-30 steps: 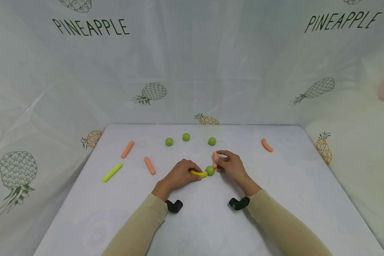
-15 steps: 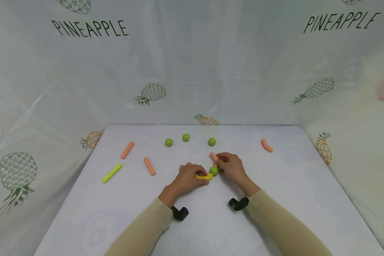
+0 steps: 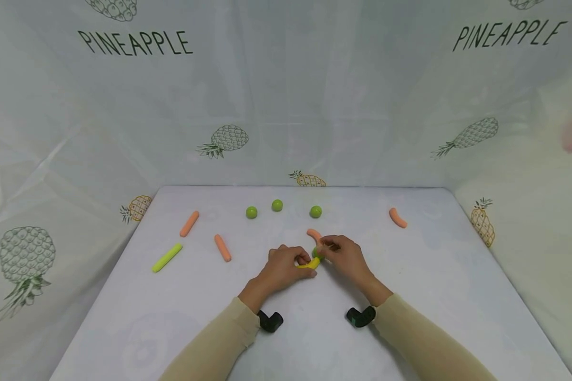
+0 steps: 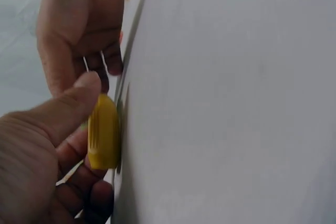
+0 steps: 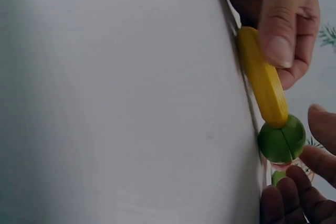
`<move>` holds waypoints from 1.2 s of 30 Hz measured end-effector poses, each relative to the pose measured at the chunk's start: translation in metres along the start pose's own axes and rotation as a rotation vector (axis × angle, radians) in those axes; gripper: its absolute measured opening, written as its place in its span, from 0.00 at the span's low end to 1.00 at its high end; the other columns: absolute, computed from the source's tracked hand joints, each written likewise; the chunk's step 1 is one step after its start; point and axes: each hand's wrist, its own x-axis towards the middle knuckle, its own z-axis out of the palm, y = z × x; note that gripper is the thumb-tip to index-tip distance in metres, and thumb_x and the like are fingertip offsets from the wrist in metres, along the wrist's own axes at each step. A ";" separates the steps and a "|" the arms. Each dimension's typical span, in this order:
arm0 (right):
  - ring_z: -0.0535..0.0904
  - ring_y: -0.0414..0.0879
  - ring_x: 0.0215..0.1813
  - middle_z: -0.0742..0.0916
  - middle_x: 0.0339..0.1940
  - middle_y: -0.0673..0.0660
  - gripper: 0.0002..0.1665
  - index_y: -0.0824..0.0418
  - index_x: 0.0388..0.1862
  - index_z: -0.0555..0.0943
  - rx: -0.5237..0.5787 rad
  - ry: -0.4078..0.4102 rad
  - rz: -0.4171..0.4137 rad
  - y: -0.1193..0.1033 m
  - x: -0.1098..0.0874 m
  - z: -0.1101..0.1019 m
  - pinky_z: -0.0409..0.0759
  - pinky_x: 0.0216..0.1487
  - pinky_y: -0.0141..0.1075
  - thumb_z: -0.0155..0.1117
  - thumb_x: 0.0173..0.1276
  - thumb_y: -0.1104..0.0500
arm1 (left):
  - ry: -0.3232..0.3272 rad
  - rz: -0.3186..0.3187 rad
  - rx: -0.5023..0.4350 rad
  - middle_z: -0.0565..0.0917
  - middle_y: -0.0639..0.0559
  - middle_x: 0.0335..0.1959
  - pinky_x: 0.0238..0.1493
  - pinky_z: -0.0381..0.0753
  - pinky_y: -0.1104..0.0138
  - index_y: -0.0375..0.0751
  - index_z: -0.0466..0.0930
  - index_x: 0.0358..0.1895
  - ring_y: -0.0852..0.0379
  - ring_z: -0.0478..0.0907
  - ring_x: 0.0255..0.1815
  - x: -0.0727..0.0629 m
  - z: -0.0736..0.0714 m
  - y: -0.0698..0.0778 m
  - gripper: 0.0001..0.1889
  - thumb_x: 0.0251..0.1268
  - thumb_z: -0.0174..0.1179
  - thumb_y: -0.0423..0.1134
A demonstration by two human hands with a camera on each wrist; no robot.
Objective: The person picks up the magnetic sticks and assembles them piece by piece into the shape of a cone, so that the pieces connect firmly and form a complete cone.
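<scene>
My left hand pinches a yellow curved, banana-like piece between thumb and fingers, low over the white table. The piece's far end meets a green ball, which shows a dark seam. My right hand is at the ball's right side, its loosely bent fingertips right at the ball and partly covering it in the head view. An orange curved stick extends from behind the ball, away from me. In the left wrist view the yellow piece hides most of the ball.
Three green balls lie along the back. Two straight orange sticks and a lime-green stick lie on the left; another curved orange stick lies at back right. A pineapple-printed white sheet hangs behind the table.
My left hand has moved right with the yellow piece and the ball. My right hand has let go of the orange stick and come nearer, to the ball. The stick now leans farther left.
</scene>
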 end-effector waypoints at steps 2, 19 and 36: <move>0.85 0.52 0.51 0.88 0.52 0.59 0.23 0.61 0.59 0.87 -0.001 -0.001 -0.031 0.001 -0.002 0.002 0.82 0.52 0.45 0.78 0.68 0.53 | -0.010 -0.012 -0.041 0.83 0.68 0.37 0.53 0.69 0.57 0.61 0.85 0.43 0.58 0.73 0.46 0.000 -0.004 -0.002 0.14 0.62 0.74 0.61; 0.81 0.45 0.44 0.89 0.42 0.52 0.18 0.56 0.57 0.88 0.008 -0.026 -0.018 0.008 -0.008 0.000 0.79 0.47 0.40 0.77 0.69 0.55 | 0.355 -0.206 -0.147 0.85 0.54 0.37 0.44 0.78 0.62 0.48 0.87 0.43 0.55 0.79 0.39 0.015 -0.069 -0.028 0.06 0.74 0.65 0.44; 0.80 0.45 0.45 0.89 0.44 0.51 0.17 0.56 0.57 0.88 0.102 -0.043 -0.018 0.014 -0.011 -0.001 0.79 0.48 0.35 0.76 0.70 0.56 | 0.552 -0.278 -0.161 0.74 0.36 0.69 0.68 0.70 0.45 0.40 0.78 0.70 0.34 0.63 0.69 0.048 -0.103 -0.049 0.27 0.69 0.69 0.35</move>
